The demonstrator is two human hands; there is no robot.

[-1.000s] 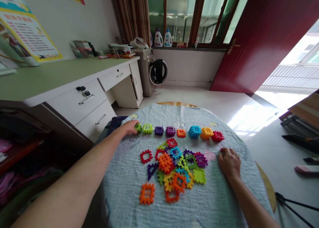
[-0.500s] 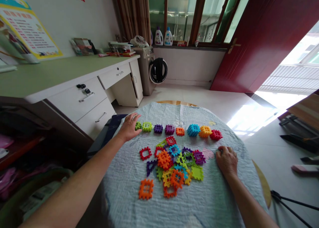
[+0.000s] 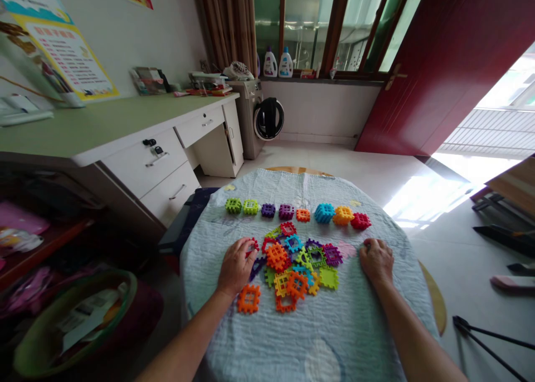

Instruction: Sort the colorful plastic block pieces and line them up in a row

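Observation:
A round table under a pale blue quilted cloth (image 3: 317, 337) carries a far row of assembled block cubes, from a green cube (image 3: 233, 205) on the left to a red cube (image 3: 360, 221) on the right. Nearer lies a heap of flat colourful waffle pieces (image 3: 298, 264). My left hand (image 3: 235, 266) rests on the heap's left edge, its fingers curled over a red square piece (image 3: 253, 244); an orange piece (image 3: 248, 298) lies just below it. To the right of the heap my right hand (image 3: 376, 260) lies on the cloth, fingers curled under, with nothing visible in it.
A long desk with white drawers (image 3: 167, 165) stands to the left. A green basket (image 3: 62, 326) with papers sits on the floor at lower left. A washing machine (image 3: 261, 117) and a red door (image 3: 438, 64) are at the back. Dark tripod legs (image 3: 485, 337) lie at right.
My left hand has let go of the green cube at the row's left end and drawn back to the heap, landing on the red square piece. The right hand stayed put.

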